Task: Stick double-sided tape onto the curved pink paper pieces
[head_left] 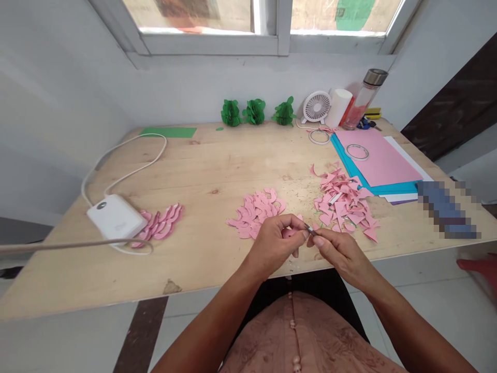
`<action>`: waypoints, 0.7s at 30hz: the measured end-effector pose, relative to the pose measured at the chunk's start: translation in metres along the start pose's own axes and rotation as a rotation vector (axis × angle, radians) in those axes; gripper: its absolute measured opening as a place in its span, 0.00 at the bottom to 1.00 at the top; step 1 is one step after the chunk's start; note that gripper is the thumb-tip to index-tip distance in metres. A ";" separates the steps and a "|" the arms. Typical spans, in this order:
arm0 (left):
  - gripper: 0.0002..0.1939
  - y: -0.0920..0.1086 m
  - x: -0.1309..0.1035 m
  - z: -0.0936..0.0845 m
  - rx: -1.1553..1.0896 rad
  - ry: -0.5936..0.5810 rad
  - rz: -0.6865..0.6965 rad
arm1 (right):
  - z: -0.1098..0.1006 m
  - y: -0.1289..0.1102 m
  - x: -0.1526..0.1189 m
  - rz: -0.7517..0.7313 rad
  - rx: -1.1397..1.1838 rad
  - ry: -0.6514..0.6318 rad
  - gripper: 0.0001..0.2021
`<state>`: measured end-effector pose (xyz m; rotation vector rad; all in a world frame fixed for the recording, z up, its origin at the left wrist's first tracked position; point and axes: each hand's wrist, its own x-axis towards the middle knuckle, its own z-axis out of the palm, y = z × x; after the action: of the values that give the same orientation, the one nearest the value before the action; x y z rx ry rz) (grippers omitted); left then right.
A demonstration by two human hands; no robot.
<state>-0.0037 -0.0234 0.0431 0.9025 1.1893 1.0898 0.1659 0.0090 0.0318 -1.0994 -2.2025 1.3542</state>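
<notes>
Near the front edge of the table, my left hand (277,241) and my right hand (339,251) meet at the fingertips. A small dark metal tool (310,229) is pinched in my right fingers, its tip touching the left fingertips; its exact kind is too small to tell. The left thumb and forefinger are closed, with a pink paper piece (288,233) showing inside their curl. Just beyond my left hand lies a pile of curved pink paper cutouts (254,210). Pink paper scraps (341,202) are heaped beyond my right hand.
Pink sheets (382,160) lie over blue ones, topped by a tape roll (357,152). A fan (317,108) and a glass bottle (363,101) stand behind. Green paper shapes (255,112) line the wall. At left, a white corded box (116,217) touches layered pink pieces (165,223).
</notes>
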 end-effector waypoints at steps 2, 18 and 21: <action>0.04 -0.001 0.000 0.000 -0.004 0.007 0.001 | 0.001 0.001 0.000 0.007 -0.001 0.002 0.20; 0.05 -0.003 0.000 0.000 -0.006 0.014 -0.013 | 0.003 0.006 0.000 0.009 -0.040 0.057 0.20; 0.06 -0.003 0.000 -0.001 -0.001 0.020 -0.010 | 0.002 0.006 -0.001 0.017 -0.034 0.080 0.19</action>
<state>-0.0044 -0.0241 0.0402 0.8860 1.2087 1.0931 0.1682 0.0082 0.0258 -1.1663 -2.1716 1.2610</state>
